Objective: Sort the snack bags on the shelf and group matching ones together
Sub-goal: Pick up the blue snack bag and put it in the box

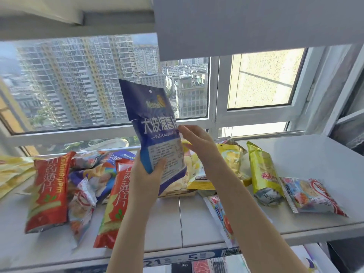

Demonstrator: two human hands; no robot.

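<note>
A blue snack bag (155, 123) with white lettering stands upright above the shelf (197, 219), its back panel facing me. My left hand (146, 174) grips its lower left corner. My right hand (197, 140) touches the bag's right edge with fingers spread. On the shelf lie two red bags (49, 192) (116, 200) at the left, white and blue bags (86, 186) between them, another blue bag (122, 156) behind, yellow bags (232, 162) (262, 172) at the right, and white-red bags (309, 196) at the far right.
A window (98, 85) with a white frame rises behind the shelf. An upper shelf board (256, 22) hangs overhead. Pale yellow bags (13, 170) lie at the far left. A price-label strip (187, 259) runs along the shelf's front edge.
</note>
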